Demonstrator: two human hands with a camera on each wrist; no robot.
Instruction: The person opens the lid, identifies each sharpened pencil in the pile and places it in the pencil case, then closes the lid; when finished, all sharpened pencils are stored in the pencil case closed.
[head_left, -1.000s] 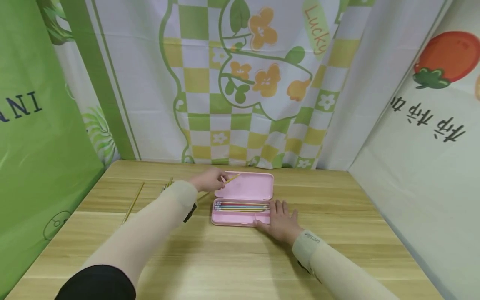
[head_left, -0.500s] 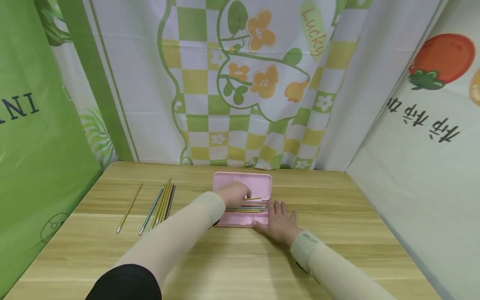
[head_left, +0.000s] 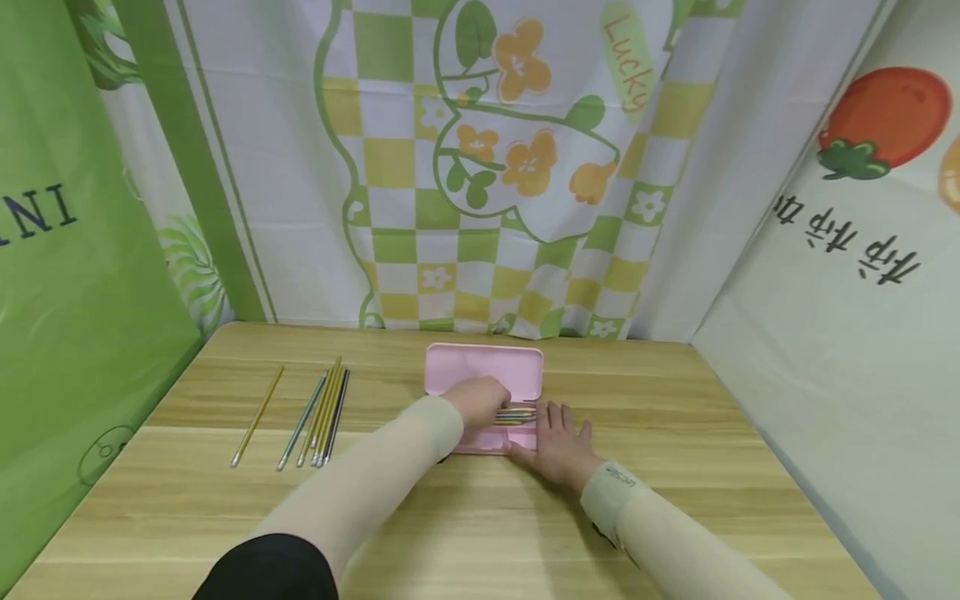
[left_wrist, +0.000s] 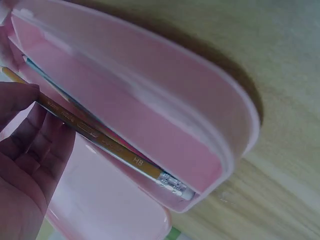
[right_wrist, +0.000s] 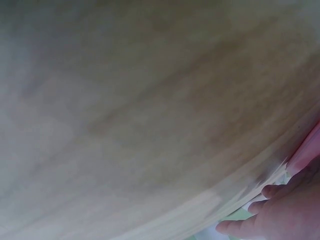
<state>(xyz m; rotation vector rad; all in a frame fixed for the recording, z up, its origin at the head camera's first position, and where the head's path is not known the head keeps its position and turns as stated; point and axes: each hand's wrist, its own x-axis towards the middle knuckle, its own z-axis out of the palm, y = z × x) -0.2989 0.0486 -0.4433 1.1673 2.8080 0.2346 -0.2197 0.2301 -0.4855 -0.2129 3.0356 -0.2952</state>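
Observation:
A pink pencil case (head_left: pixel 483 357) lies unfolded on the table, lid towards the back. My left hand (head_left: pixel 477 402) is over its tray and covers much of it. In the left wrist view, thumb and fingers pinch a yellow HB pencil (left_wrist: pixel 102 137), whose eraser end dips into the narrow compartment. Other pencils (head_left: pixel 517 416) lie in that compartment, lengthwise. My right hand (head_left: pixel 564 447) rests against the case's right end, fingers straight and thumb at the front corner. The right wrist view catches only part of this hand (right_wrist: pixel 287 215) beside the pink edge.
On the left of the wooden table (head_left: pixel 450 533), one yellow pencil (head_left: pixel 257 417) lies by itself. Beside it is a loose group of several pencils (head_left: pixel 324 417), yellow, teal and dark. A patterned curtain (head_left: pixel 480 242) hangs behind the table's back edge.
My left hand has carried the yellow pencil rightwards from the case's left side and lowered it into the tray. The right hand has stayed at the case's right end.

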